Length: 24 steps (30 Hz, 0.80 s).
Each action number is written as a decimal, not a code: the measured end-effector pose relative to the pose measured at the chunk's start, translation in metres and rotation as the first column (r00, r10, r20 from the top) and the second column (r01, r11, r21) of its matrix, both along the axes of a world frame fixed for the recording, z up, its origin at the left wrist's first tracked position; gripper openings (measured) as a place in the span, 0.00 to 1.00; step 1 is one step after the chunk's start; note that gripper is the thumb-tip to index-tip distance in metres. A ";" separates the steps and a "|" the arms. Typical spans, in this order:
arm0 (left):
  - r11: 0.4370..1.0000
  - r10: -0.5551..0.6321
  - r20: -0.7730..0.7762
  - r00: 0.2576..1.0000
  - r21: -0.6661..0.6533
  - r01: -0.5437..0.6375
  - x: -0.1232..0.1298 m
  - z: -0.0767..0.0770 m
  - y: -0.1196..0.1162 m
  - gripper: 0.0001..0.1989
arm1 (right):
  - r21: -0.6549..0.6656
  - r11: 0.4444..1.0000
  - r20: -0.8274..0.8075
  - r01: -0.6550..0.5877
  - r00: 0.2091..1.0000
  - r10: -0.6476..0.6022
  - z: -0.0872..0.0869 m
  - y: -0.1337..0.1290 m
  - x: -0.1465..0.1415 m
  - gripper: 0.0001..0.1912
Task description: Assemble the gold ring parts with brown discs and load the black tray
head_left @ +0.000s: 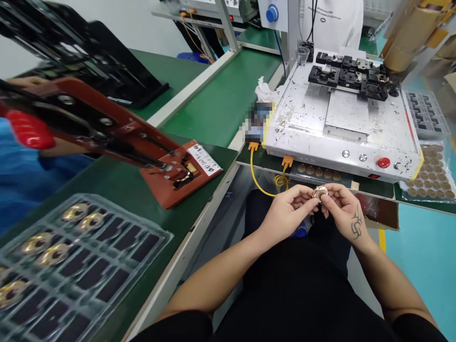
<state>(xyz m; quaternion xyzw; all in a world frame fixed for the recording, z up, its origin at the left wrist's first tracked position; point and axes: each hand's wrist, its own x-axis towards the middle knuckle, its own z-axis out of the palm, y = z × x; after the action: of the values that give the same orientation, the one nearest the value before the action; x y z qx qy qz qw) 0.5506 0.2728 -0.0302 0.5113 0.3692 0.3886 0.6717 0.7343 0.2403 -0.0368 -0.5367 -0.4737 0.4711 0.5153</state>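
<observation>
Between my two hands, over my lap in front of the white machine, is a small shiny gold ring-shaped metal part (319, 191). My left hand (289, 209) pinches it from the left with thumb and fingers. From the other side, my right hand (338, 206) grips it as well, its thumb lying on the part's face. The fingertips cover much of the part. Just beyond my hands is the front edge of the white machine (302, 142), with black fixtures (351, 76) on its bed.
A clear tray (156, 232) with several gold ring parts lies at left. Behind it stands a red-brown toggle press (178, 185), a co-worker's blue sleeve (32, 171) beside it. Yellow cables (253, 171) hang from the machine. Round brown discs (432, 173) lie at right.
</observation>
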 end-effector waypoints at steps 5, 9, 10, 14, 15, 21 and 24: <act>0.996 0.055 -0.053 0.997 0.079 -0.050 -0.009 0.009 -0.001 0.13 | 0.060 0.997 0.087 -0.050 0.995 0.044 0.006 0.002 -0.009 0.17; 0.992 0.081 -0.068 0.994 0.100 -0.074 -0.015 0.010 -0.002 0.11 | 0.050 0.995 0.066 -0.088 0.994 0.085 0.008 0.004 -0.015 0.16; 0.990 0.091 -0.075 0.993 0.116 -0.082 -0.016 0.010 -0.003 0.10 | 0.045 0.994 0.054 -0.096 0.994 0.094 0.007 0.004 -0.016 0.16; 0.983 0.118 -0.110 0.987 0.157 -0.100 -0.024 0.013 -0.001 0.08 | 0.053 0.985 0.077 -0.166 0.984 0.161 0.003 0.010 -0.015 0.15; 0.981 0.126 -0.118 0.985 0.164 -0.106 -0.026 0.015 0.000 0.08 | 0.076 0.976 0.105 -0.206 0.975 0.197 0.003 0.013 -0.014 0.17; 0.955 0.197 -0.204 0.959 0.261 -0.140 -0.044 0.028 0.002 0.07 | 0.351 0.742 0.580 -0.571 0.755 0.307 0.018 0.044 -0.010 0.25; 0.895 0.242 -0.314 0.918 0.439 -0.086 -0.065 0.048 0.002 0.07 | 0.425 0.607 0.702 -0.672 0.668 0.247 0.027 0.063 -0.020 0.28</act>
<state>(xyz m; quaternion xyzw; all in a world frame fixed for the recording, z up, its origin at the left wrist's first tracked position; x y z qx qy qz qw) 0.4852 0.2752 0.0176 0.6715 0.4371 0.4138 0.4322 0.7140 0.3036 -0.0094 -0.2863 -0.8668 0.2093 0.3505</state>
